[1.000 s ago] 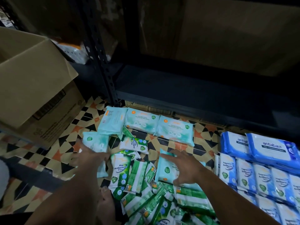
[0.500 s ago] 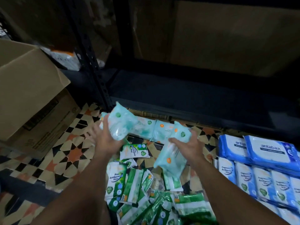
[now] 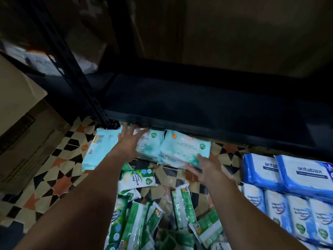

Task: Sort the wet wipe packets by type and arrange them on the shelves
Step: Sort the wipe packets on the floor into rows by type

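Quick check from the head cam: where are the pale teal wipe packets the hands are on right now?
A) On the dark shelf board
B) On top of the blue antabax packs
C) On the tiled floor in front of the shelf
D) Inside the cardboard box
C: the pale teal packets lie on the tiled floor just before the shelf edge, with the left hand and right hand on them.

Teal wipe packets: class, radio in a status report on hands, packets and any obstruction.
Left hand flat on middle teal packet. Right hand open at right teal stack. Shelf bare where visible. Green packets unsorted below.
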Demonstrator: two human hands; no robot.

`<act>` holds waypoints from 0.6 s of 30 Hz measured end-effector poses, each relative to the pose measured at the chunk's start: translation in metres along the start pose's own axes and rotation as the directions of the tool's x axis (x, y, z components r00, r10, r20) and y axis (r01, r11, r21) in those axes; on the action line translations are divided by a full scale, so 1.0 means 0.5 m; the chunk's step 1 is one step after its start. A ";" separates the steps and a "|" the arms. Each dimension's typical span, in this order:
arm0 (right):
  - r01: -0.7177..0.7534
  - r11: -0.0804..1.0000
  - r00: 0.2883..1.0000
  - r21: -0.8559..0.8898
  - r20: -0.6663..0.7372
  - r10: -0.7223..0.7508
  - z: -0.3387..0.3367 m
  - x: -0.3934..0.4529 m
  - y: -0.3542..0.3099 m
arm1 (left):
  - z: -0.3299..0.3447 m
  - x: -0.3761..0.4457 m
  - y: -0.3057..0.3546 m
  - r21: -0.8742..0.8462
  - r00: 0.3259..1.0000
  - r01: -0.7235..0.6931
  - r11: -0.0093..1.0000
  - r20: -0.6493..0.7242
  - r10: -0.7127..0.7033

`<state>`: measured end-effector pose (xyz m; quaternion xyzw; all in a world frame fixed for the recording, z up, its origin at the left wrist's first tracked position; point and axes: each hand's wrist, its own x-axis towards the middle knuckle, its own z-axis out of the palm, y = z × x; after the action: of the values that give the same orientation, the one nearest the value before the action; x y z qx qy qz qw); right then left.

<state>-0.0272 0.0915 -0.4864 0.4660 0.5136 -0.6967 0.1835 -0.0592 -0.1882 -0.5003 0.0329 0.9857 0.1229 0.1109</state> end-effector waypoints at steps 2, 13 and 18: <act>0.057 0.993 0.998 -0.102 -0.024 -0.060 -0.008 0.016 0.007 | 0.010 0.005 -0.005 -0.021 1.000 -0.023 1.000 -0.010 0.023; 0.395 0.523 0.819 -0.755 0.033 -0.573 -0.045 0.070 0.009 | 0.032 -0.003 -0.016 -0.079 0.997 -0.046 0.996 -0.064 0.041; 0.448 0.512 0.819 -0.733 0.107 -0.563 -0.052 0.063 0.011 | 0.030 -0.014 0.003 -0.066 0.997 -0.072 0.995 -0.037 0.070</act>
<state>-0.0271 0.1192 -0.5166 0.2312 0.8718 -0.4190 0.1044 -0.0488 -0.1837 -0.5126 0.0619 0.9810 0.1602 0.0904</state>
